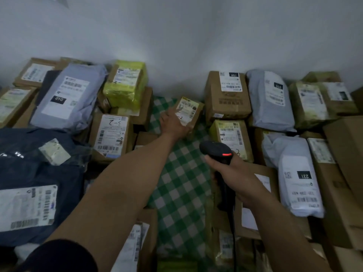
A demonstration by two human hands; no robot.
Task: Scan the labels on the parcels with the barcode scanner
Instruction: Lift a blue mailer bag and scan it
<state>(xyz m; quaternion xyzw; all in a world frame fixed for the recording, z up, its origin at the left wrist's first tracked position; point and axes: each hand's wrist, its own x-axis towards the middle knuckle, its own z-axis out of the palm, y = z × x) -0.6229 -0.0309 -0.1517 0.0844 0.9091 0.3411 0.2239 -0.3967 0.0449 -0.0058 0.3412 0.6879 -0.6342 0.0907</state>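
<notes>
A small cardboard parcel (191,110) with a white and yellow label lies on the green checked cloth (180,179) near the wall. My left hand (172,124) reaches out and holds it by its near left side, one finger stretched across the label. My right hand (235,173) grips the handle of the black barcode scanner (216,149), whose red light glows on top. The scanner head points forward toward the small parcel, about a hand's length short of it. Its cable hangs down toward me.
Parcels crowd both sides: a grey mailer bag (68,97), a yellow-wrapped box (125,85) and a dark blue bag (39,173) on the left; cardboard boxes (227,95) and white mailer bags (300,183) on the right. A white wall stands behind.
</notes>
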